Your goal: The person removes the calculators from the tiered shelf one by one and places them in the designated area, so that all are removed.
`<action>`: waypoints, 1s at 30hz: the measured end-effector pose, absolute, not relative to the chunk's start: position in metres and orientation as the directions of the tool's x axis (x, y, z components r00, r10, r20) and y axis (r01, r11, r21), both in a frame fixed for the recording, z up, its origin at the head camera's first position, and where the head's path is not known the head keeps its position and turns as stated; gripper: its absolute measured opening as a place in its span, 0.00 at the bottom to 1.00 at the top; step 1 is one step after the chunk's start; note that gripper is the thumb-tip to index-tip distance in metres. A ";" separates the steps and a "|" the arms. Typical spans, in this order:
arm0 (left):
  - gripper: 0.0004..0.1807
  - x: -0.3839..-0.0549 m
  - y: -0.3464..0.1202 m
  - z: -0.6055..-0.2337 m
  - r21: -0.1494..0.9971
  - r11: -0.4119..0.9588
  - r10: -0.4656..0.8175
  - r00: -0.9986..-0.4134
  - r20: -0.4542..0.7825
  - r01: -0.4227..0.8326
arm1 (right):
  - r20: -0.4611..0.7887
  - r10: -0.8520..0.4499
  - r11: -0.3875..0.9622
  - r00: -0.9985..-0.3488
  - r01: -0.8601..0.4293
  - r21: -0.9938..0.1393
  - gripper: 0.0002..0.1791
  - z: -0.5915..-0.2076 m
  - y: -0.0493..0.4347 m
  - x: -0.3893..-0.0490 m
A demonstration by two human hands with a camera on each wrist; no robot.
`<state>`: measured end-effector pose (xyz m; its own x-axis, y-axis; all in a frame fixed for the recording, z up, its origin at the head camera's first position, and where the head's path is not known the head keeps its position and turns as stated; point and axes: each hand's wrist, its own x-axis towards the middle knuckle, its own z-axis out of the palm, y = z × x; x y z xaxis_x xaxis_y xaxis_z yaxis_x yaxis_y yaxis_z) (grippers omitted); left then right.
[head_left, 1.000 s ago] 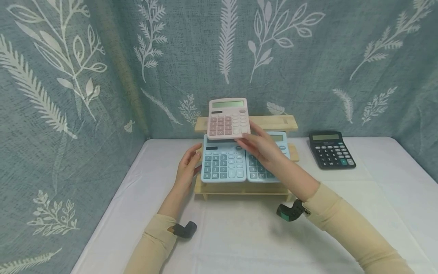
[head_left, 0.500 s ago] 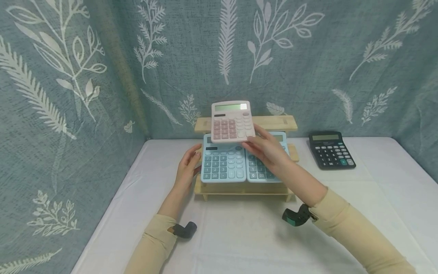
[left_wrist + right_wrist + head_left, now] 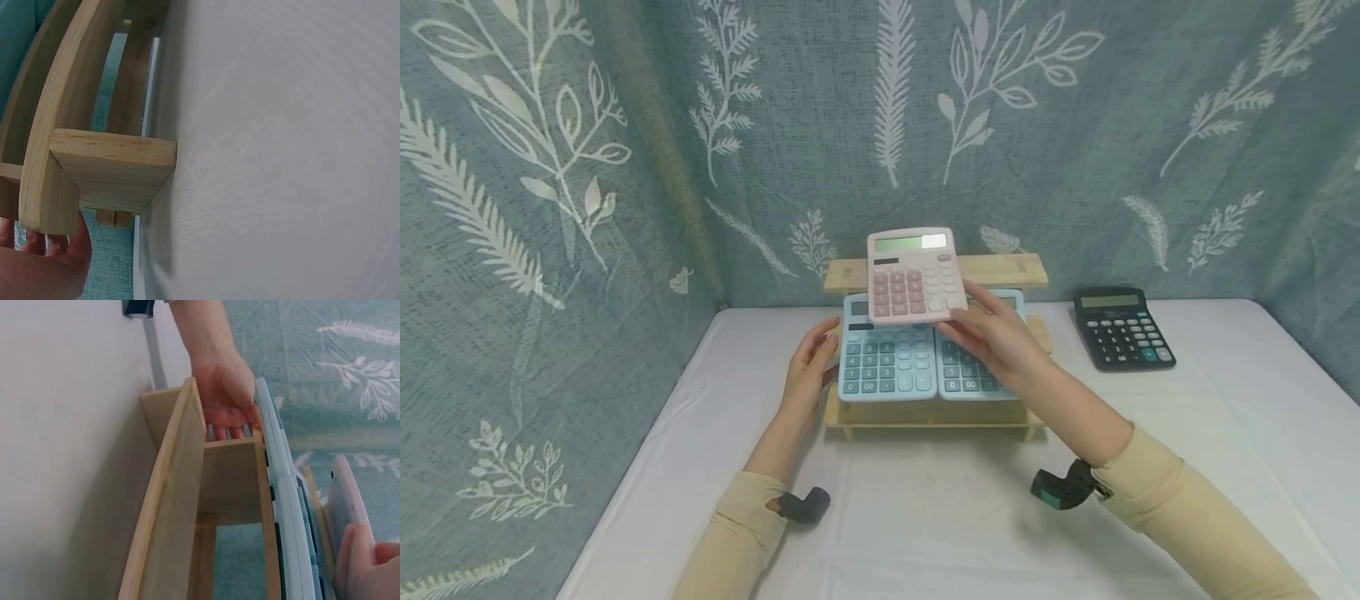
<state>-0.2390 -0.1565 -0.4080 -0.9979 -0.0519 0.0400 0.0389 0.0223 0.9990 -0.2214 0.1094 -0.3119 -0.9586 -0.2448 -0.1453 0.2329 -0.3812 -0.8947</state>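
Pink calculator (image 3: 917, 283) is pinched by the right hand (image 3: 1000, 337) while the left hand (image 3: 808, 367) grips the wooden stand (image 3: 925, 413).

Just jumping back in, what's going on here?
A person holds a pink calculator in the right hand, at the top tier of a wooden rack; whether it touches the rack, I can't tell. The left hand grips the rack's left end. Two blue calculators stand side by side on the rack, and a black calculator lies on the table to the right.

The pink calculator (image 3: 917, 276) has moved rightward and lower.
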 end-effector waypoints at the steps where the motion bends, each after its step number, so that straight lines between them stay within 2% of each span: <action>1: 0.25 -0.239 -0.156 -0.408 0.999 0.023 -0.052 -0.998 0.039 0.038 | -0.147 -0.244 -0.384 -0.959 0.235 -0.893 0.33 -0.312 0.110 -0.220; 13: 0.25 -0.237 -0.156 -0.406 0.999 0.029 -0.053 -0.998 0.035 0.033 | -0.157 -0.252 -0.471 -0.955 0.263 -0.842 0.34 -0.313 0.125 -0.208; 30: 0.25 -0.236 -0.157 -0.406 1.000 0.018 -0.054 -0.998 0.020 0.019 | -0.090 -0.275 -0.460 -0.957 0.213 -0.862 0.34 -0.322 0.154 -0.186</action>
